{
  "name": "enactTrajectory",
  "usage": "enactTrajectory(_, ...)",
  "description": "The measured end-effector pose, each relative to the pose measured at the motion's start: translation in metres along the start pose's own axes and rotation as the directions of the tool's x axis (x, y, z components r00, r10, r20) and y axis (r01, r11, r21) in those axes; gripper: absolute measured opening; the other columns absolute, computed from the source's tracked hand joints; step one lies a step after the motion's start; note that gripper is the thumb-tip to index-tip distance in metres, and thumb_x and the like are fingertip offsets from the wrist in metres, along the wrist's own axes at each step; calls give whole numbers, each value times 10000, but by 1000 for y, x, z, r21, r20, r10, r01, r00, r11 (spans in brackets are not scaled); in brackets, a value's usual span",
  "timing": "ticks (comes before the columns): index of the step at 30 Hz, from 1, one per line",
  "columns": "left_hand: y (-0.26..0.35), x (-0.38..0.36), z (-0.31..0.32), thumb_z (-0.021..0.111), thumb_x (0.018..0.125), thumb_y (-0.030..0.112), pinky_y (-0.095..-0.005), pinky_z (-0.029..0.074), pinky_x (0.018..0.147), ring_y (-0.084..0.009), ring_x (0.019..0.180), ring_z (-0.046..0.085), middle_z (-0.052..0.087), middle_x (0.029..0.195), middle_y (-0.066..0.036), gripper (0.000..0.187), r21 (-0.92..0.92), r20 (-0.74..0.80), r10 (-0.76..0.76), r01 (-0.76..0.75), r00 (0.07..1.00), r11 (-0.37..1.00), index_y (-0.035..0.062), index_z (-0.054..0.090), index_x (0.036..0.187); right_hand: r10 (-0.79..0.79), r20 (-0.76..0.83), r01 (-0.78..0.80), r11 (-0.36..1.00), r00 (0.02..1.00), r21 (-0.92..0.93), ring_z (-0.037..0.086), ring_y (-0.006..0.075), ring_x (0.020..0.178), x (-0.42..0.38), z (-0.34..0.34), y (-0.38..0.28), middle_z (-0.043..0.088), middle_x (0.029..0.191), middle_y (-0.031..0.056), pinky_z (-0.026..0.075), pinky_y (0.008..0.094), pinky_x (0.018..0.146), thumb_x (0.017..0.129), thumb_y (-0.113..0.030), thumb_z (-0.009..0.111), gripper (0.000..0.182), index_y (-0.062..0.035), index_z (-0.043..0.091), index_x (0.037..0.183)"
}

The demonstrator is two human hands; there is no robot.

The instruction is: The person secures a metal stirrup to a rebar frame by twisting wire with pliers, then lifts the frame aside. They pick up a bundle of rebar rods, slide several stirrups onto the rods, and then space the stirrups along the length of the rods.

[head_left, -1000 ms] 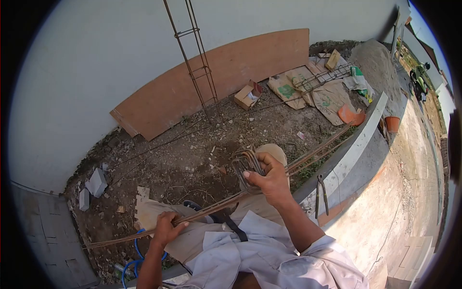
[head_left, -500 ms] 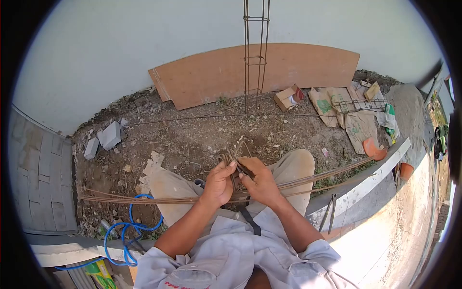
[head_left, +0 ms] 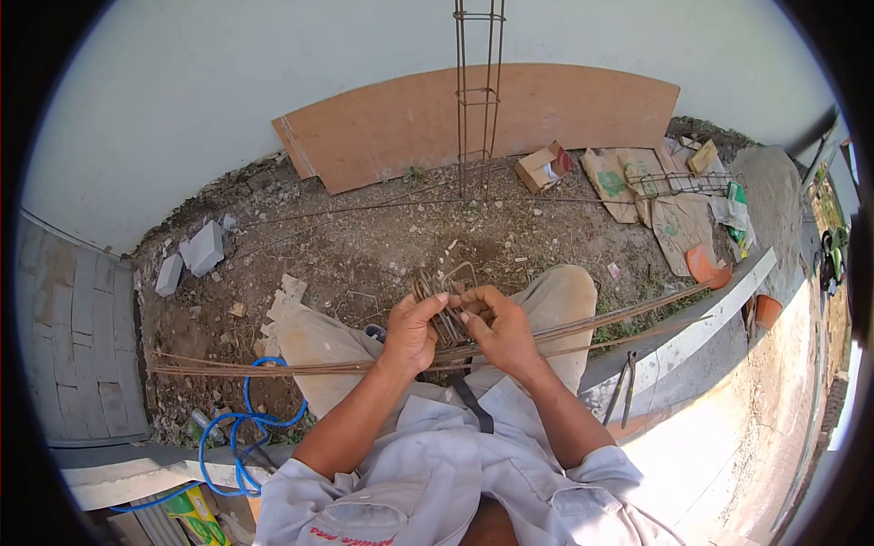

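My left hand (head_left: 412, 335) is closed around a bundle of bent steel stirrups (head_left: 426, 296) above my lap. My right hand (head_left: 498, 329) pinches the right side of the same bundle, fingertips close to my left thumb. One bent end of a stirrup (head_left: 466, 266) sticks up past my right fingers. Long thin steel rods (head_left: 300, 369) lie across my thighs, under both hands and forearms, reaching out to either side. Part of the bundle is hidden behind my fingers.
An upright rebar cage (head_left: 475, 100) stands before a plywood sheet (head_left: 382, 132) against the wall. Pincers (head_left: 621, 389) lie on the concrete ledge (head_left: 674, 359) at right. A blue hose (head_left: 238, 423) coils at left. Paper sacks (head_left: 678, 232), a cardboard box (head_left: 537, 170) and white blocks (head_left: 205, 248) lie around.
The stirrups have spread apart between my hands, showing more of the bundle. My right hand has shifted slightly right. The view has tilted a little downward.
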State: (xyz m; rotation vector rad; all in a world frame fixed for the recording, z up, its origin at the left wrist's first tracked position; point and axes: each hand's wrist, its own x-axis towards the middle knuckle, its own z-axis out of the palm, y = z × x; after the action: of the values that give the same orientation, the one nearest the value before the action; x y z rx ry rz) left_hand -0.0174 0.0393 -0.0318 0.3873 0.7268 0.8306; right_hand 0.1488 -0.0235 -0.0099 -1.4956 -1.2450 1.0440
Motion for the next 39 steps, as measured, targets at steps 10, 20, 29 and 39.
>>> enactTrajectory(10,5,-2,3,659,977,53,-431,568,1015,-259,1138,691,693,1254,-190,319,45,116,3,-8,993,999,-42,615,1278,-130,-3,129,986,992,-103,682,252,780,-2,0,-3,678,982,154,537,382,715,916,-123,774,257,11,710,1126)
enactTrajectory(20,4,-2,-4,647,968,-41,-428,602,948,-290,1121,705,709,1203,-171,253,3,70,8,-8,998,1000,-4,624,1218,-50,40,50,999,998,-3,676,234,795,-3,-1,20,696,962,143,545,358,761,910,-43,753,231,4,706,1132)
enactTrajectory(29,-1,-6,0,668,944,-49,-363,602,849,-220,989,710,727,1117,-148,193,172,52,75,-83,996,982,2,637,1127,-193,-163,179,979,968,-96,685,169,780,-9,17,31,711,905,140,540,337,687,936,-20,702,148,20,683,1078)
enactTrajectory(39,-1,-3,3,726,901,-79,-336,597,781,-198,851,708,721,944,-114,225,284,25,62,-66,998,957,-11,624,1090,-142,-137,130,987,980,-91,671,334,826,-9,-1,18,680,925,186,538,406,748,933,-18,678,144,3,676,1075)
